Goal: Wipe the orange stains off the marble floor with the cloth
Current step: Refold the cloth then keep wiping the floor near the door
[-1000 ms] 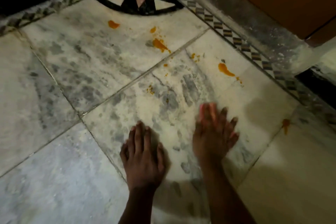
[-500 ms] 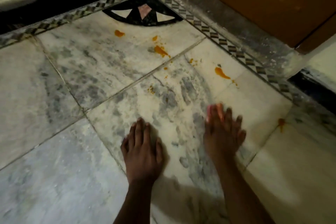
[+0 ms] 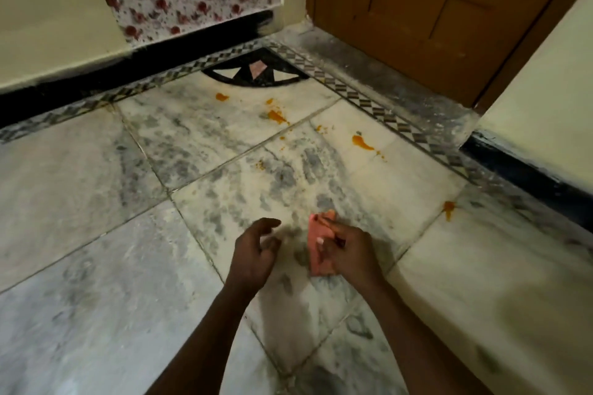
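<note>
While the left hand [image 3: 253,250] hovers half-curled, the right hand [image 3: 349,253] pinches the cloth [image 3: 317,234].

Grey-veined marble floor [image 3: 80,208], patterned border along walls; orange stains [image 3: 277,116] scattered centre to right of frame.
</note>
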Demonstrator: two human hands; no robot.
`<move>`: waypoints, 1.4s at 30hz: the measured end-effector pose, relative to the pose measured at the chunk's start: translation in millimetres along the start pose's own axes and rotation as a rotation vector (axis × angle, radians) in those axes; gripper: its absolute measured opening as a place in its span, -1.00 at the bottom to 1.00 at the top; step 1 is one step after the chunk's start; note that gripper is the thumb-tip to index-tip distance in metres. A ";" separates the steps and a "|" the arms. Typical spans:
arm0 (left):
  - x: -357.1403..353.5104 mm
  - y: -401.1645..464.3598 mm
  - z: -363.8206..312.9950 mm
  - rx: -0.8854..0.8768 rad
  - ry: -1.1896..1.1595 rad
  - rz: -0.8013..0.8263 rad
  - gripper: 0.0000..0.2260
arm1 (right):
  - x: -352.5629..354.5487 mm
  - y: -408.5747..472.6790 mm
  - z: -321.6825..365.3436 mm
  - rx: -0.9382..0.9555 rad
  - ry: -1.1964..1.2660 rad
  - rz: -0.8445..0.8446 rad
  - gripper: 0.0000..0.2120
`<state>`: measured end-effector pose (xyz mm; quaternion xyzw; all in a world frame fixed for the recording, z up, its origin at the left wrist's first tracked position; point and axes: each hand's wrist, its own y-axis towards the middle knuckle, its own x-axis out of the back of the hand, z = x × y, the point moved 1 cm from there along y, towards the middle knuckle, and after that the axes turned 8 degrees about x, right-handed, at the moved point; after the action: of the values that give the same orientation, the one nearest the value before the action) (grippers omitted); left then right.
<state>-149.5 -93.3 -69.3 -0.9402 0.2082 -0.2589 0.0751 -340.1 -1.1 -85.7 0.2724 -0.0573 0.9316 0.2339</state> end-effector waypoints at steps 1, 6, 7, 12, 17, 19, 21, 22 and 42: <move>-3.5 -7.7 -10.7 0.027 -0.054 0.069 -0.70 | 4.7 -0.3 10.2 -0.038 0.088 -0.040 -0.53; -19.7 -26.0 -59.9 0.016 -0.371 0.238 -0.87 | 28.0 4.9 65.5 -0.135 0.418 -0.239 -0.51; -20.1 -27.3 -67.3 0.026 -0.426 0.212 -0.90 | 32.6 5.3 72.6 -0.169 0.469 -0.270 -0.54; -9.6 -27.4 -96.2 0.108 -0.592 0.004 -0.97 | 59.3 5.3 87.3 -0.379 0.801 -0.195 -0.61; 5.8 -26.0 -109.2 0.122 -0.650 0.020 -0.95 | 61.6 2.1 83.5 -0.214 0.287 -0.107 -0.35; 8.3 -23.7 -110.9 0.131 -0.637 0.008 -0.92 | 54.6 0.4 82.4 -0.005 0.109 -0.157 -0.49; 9.9 -18.6 -109.3 0.133 -0.603 -0.019 -0.93 | 49.7 -4.5 86.0 0.157 0.219 -0.153 -0.77; 10.4 -15.3 -107.8 0.132 -0.588 -0.033 -0.94 | 49.0 -7.4 88.5 0.159 0.315 -0.124 -0.78; 30.9 -16.9 -104.7 0.240 -0.656 0.145 -0.84 | 37.7 -22.2 92.9 0.190 0.374 -0.114 -0.74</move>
<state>-173.7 -94.9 38.5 -0.9406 0.2071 0.0404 0.2658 -313.1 12.0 12.5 0.1182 0.0906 0.9524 0.2659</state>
